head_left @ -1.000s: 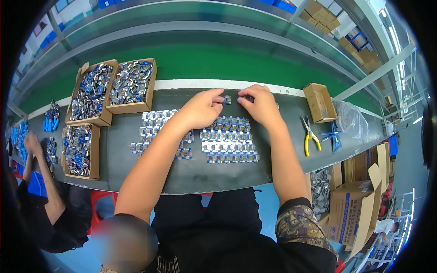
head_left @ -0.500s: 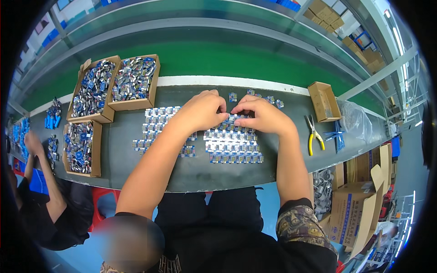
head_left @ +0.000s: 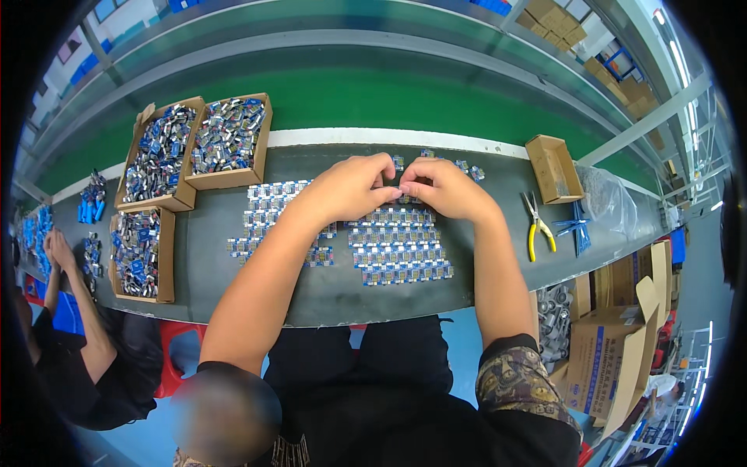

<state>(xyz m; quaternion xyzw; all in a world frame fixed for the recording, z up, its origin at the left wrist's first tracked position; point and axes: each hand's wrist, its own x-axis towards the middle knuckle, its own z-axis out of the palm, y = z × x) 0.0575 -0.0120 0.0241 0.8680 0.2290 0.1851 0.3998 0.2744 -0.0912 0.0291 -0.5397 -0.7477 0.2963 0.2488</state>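
Rows of small blue circuit boards (head_left: pixel 401 257) with silver metal parts lie on the dark tabletop in front of me. Above the far rows, my left hand (head_left: pixel 354 187) has its index finger and thumb apart, its thumb tip close to the right hand's fingertips. My right hand (head_left: pixel 450 188) is bent with thumb and index closed together over the far edge of the block; what they pinch is too small to make out. A second block of boards (head_left: pixel 268 206) lies partly under my left forearm. Several loose boards (head_left: pixel 469 169) sit beyond my right hand.
Cardboard boxes of boards (head_left: pixel 227 140) stand at the left. To the right are yellow-handled pliers (head_left: pixel 538 229), blue strips (head_left: pixel 575 227), a small cardboard box (head_left: pixel 554 171) and a clear plastic bag (head_left: pixel 611 206). A co-worker's hands (head_left: pixel 58 249) are at far left. A green surface (head_left: pixel 405 97) runs behind the table.
My hands have come closer together, and the right thumb and index have closed. The near block of boards has shifted slightly toward me and right.
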